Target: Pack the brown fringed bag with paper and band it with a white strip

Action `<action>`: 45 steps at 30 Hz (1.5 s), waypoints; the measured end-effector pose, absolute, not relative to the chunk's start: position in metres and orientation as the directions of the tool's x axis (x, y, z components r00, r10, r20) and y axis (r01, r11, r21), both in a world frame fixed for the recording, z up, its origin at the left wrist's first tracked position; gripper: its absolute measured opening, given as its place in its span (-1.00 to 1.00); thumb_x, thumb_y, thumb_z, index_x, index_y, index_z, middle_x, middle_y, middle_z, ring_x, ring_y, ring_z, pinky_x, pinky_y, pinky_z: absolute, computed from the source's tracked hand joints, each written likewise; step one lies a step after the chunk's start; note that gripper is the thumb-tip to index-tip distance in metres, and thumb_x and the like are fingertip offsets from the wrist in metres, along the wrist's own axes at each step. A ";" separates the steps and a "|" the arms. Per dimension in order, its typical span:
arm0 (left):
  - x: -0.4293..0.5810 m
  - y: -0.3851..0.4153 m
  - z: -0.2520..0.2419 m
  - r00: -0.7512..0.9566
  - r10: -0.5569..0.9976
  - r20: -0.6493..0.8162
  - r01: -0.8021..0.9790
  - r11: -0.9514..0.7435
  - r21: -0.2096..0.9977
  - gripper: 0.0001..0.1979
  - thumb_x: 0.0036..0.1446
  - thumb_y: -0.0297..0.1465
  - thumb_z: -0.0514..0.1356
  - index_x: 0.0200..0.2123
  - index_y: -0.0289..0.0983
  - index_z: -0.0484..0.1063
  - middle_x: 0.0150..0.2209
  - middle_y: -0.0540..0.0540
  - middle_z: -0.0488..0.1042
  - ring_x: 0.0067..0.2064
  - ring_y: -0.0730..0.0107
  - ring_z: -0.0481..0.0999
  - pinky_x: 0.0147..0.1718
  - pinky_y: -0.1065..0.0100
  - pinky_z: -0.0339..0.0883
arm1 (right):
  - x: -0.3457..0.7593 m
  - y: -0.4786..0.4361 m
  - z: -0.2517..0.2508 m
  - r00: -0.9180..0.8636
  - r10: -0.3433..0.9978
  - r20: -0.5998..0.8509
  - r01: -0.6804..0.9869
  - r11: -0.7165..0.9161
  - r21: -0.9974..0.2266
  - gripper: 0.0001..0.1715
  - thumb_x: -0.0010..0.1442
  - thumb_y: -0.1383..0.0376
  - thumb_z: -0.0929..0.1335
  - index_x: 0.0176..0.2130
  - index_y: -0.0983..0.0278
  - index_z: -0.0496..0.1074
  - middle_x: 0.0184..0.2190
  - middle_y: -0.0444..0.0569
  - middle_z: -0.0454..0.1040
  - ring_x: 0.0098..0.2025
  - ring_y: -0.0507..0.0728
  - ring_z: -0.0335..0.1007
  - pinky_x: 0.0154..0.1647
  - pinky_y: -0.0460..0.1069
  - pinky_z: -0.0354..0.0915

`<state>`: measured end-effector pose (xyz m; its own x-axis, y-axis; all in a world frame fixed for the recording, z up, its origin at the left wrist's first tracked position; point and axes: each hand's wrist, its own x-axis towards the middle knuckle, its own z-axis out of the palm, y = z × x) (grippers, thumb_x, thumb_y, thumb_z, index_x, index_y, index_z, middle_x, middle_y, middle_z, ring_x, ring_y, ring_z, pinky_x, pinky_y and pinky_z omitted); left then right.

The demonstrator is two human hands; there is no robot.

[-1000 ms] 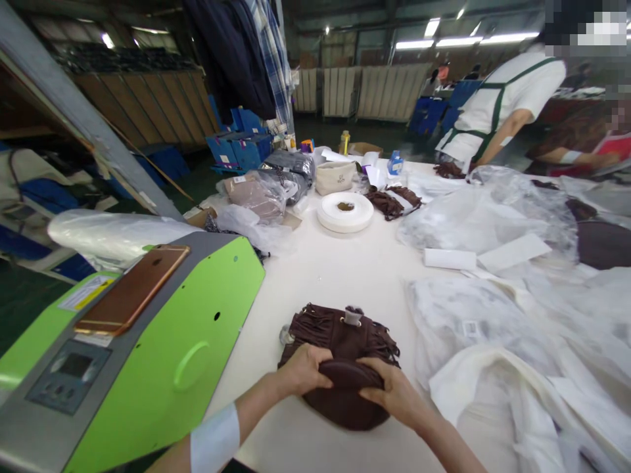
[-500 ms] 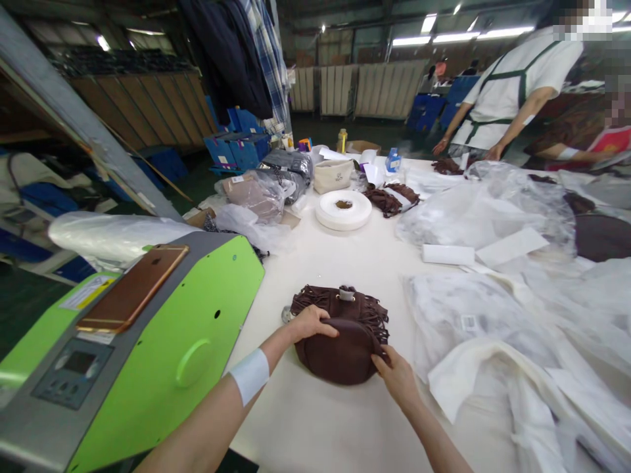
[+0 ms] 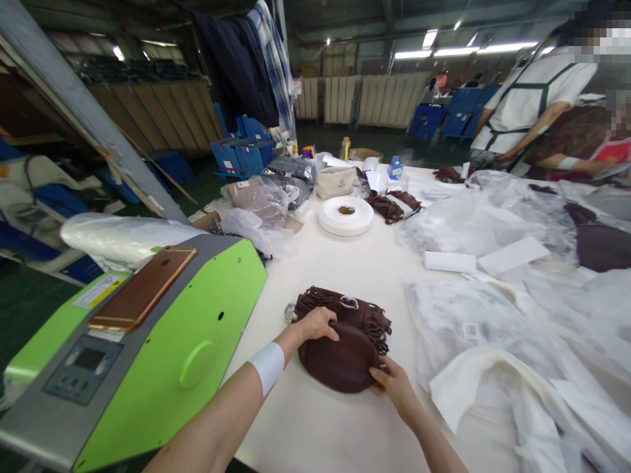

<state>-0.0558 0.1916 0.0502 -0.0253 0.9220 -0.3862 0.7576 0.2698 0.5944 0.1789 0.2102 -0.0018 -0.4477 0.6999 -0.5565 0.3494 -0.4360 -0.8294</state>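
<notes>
A dark brown fringed handbag [image 3: 340, 358] lies on the white table [image 3: 315, 427] in front of me. Its smooth rounded panel faces me, and the fringes with a ring-like metal fitting lie on the far side. My left hand [image 3: 318, 325] is closed over the bag's upper left edge, thumb on the smooth panel. At the lower right edge, my right hand [image 3: 392, 381] pinches the bag between thumb and fingers. The undersides of both grips are hidden. A small clear round item [image 3: 290, 313] sits just beyond the left wrist.
To the left stands a green and grey machine [image 3: 197, 328] with a phone [image 3: 145, 289] on top. White sheets and plastic [image 3: 463, 315] cover the right side. Farther back are a tape roll [image 3: 346, 215], a beige pouch [image 3: 338, 182] and wrapped bags [image 3: 259, 200]. A co-worker [image 3: 537, 98] stands back right.
The bag's smooth panel is pressed slightly flatter, and both hands keep their hold on it. The view has shifted a little. The co-worker at the back has moved right.
</notes>
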 end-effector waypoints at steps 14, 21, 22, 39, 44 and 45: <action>-0.043 0.123 0.016 0.322 0.940 0.113 0.944 -0.328 0.040 -0.68 0.18 -0.52 -0.11 -0.02 -0.19 0.20 -0.32 -0.10 0.35 -0.33 0.35 0.29 -0.38 0.28 0.17 | 0.175 0.185 -0.011 -0.520 0.808 0.278 0.690 0.589 -0.421 -0.60 0.03 0.42 0.19 -0.10 0.30 0.30 -0.13 0.17 0.39 -0.11 0.24 0.33 -0.21 0.11 0.29; -0.040 0.114 0.001 0.518 0.826 0.222 0.854 -0.488 -0.178 -0.72 0.16 -0.44 0.00 -0.03 -0.20 0.21 -0.33 -0.08 0.38 -0.36 0.38 0.30 -0.42 0.30 0.11 | 0.168 0.188 -0.017 -0.827 0.338 0.450 0.358 0.933 -0.044 -0.61 0.05 0.57 0.16 -0.21 0.28 0.38 -0.33 -0.03 0.46 -0.31 0.07 0.31 -0.25 -0.03 0.27; -0.040 0.111 -0.001 0.520 0.830 0.203 0.853 -0.492 -0.176 -0.70 0.16 -0.43 0.00 -0.01 -0.19 0.19 -0.30 -0.09 0.39 -0.34 0.38 0.30 -0.40 0.29 0.12 | 0.169 0.188 -0.021 -0.832 0.330 0.445 0.355 0.935 -0.031 -0.63 0.06 0.57 0.17 -0.21 0.29 0.39 -0.31 -0.02 0.46 -0.30 0.07 0.31 -0.23 -0.03 0.28; -0.015 0.080 -0.001 0.325 0.937 0.129 0.946 -0.321 -0.050 -0.49 0.17 -0.36 -0.07 0.17 -0.34 -0.09 0.07 -0.26 0.26 0.02 0.17 0.23 -0.07 0.09 0.12 | 0.196 0.167 -0.028 -0.734 0.477 0.484 0.428 0.878 -0.216 -0.47 0.06 0.47 0.17 0.05 0.28 0.23 -0.02 0.08 0.34 0.02 0.12 0.26 -0.04 0.03 0.35; -0.011 0.092 -0.004 0.409 0.855 0.319 0.913 -0.388 -0.129 -0.71 0.14 -0.52 -0.10 -0.09 -0.40 0.26 -0.15 -0.21 0.40 -0.23 0.28 0.32 -0.31 0.21 0.16 | 0.199 0.160 -0.052 -0.421 0.778 0.466 0.624 0.622 -0.474 -0.46 0.06 0.21 0.28 0.03 0.32 0.20 -0.08 0.18 0.37 -0.04 0.24 0.31 -0.10 0.14 0.36; -0.011 0.095 -0.003 0.399 0.858 0.322 0.917 -0.380 -0.124 -0.75 0.14 -0.52 -0.09 -0.14 -0.40 0.28 -0.23 -0.19 0.41 -0.28 0.31 0.31 -0.36 0.23 0.14 | 0.199 0.159 -0.058 -0.336 0.860 0.383 0.631 0.508 -0.587 -0.44 0.06 0.16 0.28 0.03 0.33 0.18 -0.12 0.18 0.39 -0.09 0.22 0.36 -0.15 0.11 0.38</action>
